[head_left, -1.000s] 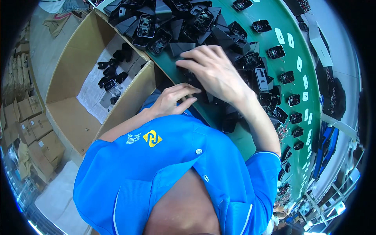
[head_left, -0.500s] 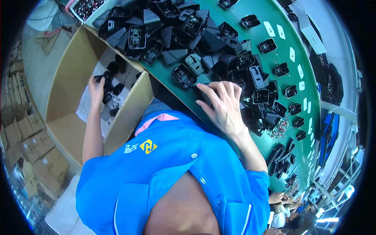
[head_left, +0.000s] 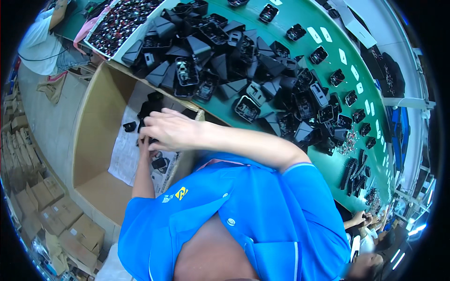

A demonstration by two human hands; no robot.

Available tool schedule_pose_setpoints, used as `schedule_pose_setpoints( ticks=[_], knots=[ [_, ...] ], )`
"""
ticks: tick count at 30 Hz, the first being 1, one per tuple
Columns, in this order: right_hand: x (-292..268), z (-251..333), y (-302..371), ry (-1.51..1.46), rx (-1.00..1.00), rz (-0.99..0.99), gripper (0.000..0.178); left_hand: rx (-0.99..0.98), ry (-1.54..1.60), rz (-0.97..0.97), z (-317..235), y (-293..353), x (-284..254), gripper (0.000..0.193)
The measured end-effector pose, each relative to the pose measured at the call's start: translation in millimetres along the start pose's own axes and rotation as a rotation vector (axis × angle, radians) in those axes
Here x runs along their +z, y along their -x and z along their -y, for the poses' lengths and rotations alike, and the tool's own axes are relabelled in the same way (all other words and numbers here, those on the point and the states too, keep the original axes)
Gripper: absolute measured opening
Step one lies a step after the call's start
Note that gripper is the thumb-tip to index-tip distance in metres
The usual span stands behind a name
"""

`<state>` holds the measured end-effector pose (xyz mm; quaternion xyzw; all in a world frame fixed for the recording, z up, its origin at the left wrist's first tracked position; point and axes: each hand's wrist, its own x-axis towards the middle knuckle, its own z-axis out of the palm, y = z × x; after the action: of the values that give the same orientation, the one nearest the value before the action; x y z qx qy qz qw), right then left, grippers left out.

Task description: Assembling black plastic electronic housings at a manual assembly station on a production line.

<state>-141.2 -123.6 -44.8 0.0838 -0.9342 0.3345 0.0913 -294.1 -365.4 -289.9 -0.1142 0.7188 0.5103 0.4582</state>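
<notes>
My right hand (head_left: 171, 131) reaches across my body into the cardboard box (head_left: 91, 140) on the left. Its fingers are bent closed over my left hand (head_left: 145, 146), and whatever lies between them is hidden. Most of the left fingers are covered too. Around both hands, several black plastic housings (head_left: 151, 105) lie on white paper (head_left: 123, 153) in the box. One small black housing (head_left: 130, 127) sits apart to the left of the hands, and another black piece (head_left: 160, 163) lies on the paper near my left wrist.
Past the box, a green table (head_left: 225, 110) bears a large heap of black housings (head_left: 220, 65). A white tray (head_left: 140, 40) of small wired parts stands at the far left. White plates (head_left: 342, 56) line the table's right side. Stacked cartons (head_left: 61, 220) stand on the floor at left.
My right hand has left the table's edge beside the heap and swung left into the box, meeting my left hand there. The view has shifted, so the box and table appear farther right.
</notes>
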Motion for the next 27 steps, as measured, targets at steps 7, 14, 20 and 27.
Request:
schedule_pose_setpoints(
  ticks=[7, 14, 20, 27],
  knots=[
    [123, -94, -115, 0.047, 0.411, 0.417, 0.035, 0.339, -0.333, -0.446, 23, -55, -43, 0.059],
    [149, -158, -111, 0.211, 0.65, 0.457, 0.046, 0.469, -0.658, -0.764, 16, -138, -111, 0.054],
    [172, -169, -110, 0.194, 0.705, 0.345, 0.065, 0.375, -0.491, -0.216, -30, -157, -67, 0.056],
    [191, -203, -153, 0.185, 0.703, 0.518, 0.072, 0.449, -0.378, 0.007, -57, -111, 34, 0.063]
  ],
)
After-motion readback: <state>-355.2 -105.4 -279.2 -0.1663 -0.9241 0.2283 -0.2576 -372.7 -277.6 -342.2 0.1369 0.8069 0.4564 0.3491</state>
